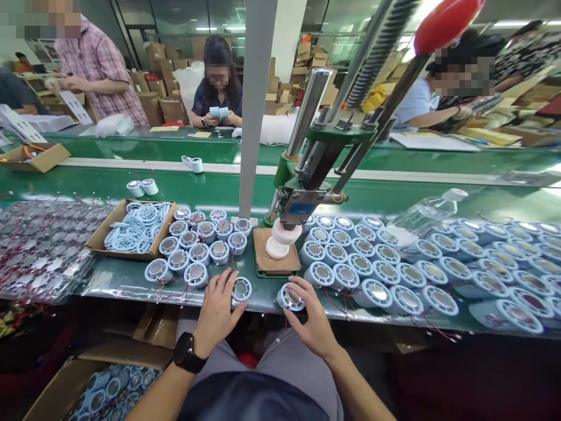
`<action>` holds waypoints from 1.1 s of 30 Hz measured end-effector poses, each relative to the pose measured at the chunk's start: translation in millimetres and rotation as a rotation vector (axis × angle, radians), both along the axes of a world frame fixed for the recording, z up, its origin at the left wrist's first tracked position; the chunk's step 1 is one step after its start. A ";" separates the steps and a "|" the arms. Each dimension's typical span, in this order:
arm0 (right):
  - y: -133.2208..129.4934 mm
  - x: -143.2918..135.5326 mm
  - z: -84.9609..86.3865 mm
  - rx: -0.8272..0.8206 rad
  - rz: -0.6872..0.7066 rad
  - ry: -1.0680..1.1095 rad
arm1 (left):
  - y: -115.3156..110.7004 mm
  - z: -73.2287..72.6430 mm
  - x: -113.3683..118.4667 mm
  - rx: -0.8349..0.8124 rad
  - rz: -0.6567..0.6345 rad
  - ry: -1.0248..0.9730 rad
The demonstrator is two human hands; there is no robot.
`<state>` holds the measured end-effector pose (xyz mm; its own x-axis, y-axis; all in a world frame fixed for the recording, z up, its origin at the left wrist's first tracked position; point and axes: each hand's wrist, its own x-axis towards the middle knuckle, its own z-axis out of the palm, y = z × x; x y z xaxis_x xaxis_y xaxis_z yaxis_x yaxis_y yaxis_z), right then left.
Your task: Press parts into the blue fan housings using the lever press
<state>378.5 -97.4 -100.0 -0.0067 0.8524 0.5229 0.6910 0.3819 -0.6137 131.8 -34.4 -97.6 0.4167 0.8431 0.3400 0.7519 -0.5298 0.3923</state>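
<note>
Near the bench's front edge, my left hand (219,310) has its fingers and thumb curved around a light-blue round part (241,289) with a ribbed ring on top. To the right, my right hand (312,318) holds a similar part (291,297) between thumb and fingers. Behind and between them stands a green hand press (287,204) with a white round head above a white disc (277,248) on a brown pad. More blue parts (198,253) are grouped left of the press, and rows of them (362,264) fill the right side.
A cardboard box of blue rings (169,242) stands left, beside stacked metal-coloured pieces (39,251). A clear bottle (429,211) lies among the right rows. A grey post (254,111) rises behind the bench. Below left is a box of blue parts (56,389). People work across the bench.
</note>
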 end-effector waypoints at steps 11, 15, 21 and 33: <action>21.3 -72.1 -19.7 -0.073 -0.132 0.224 | -6.0 24.4 3.2 -0.173 -0.085 -0.357; 29.3 -86.8 -23.3 -0.068 -0.055 0.290 | -8.3 39.1 12.1 -0.079 -0.151 -0.219; 29.3 -87.5 -32.3 -0.050 -0.093 0.296 | 0.2 40.2 21.9 -0.126 -0.147 -0.202; 28.8 -85.8 -34.2 -0.057 -0.086 0.224 | -4.3 30.8 22.6 -0.312 -0.033 -0.416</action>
